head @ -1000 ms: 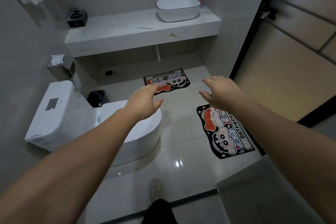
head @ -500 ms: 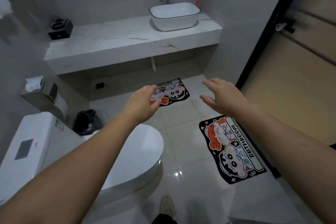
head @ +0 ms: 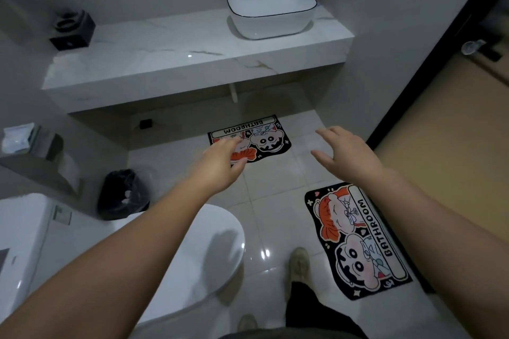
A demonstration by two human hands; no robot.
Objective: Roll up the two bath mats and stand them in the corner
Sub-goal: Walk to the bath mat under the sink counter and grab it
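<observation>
Two black cartoon bath mats lettered BATHROOM lie flat on the white tiled floor. The far mat [head: 264, 137] sits below the vanity counter. The near mat [head: 358, 239] lies at the right, beside the door. My left hand [head: 220, 162] is stretched out in the air and covers the far mat's left part in the picture; its fingers are loosely apart and hold nothing. My right hand [head: 347, 154] hovers between the two mats with spread, empty fingers. Neither hand touches a mat.
A white toilet [head: 192, 264] fills the lower left. A black bin [head: 124, 195] stands beside it. The marble counter [head: 165, 63] carries a white basin [head: 271, 12] and a black box [head: 73, 30]. A brown door [head: 454, 132] is on the right. My shoe [head: 298, 261] is on the floor.
I have stepped further into the bathroom; the mats and the counter look closer and larger. Both hands stay stretched forward, open and empty.
</observation>
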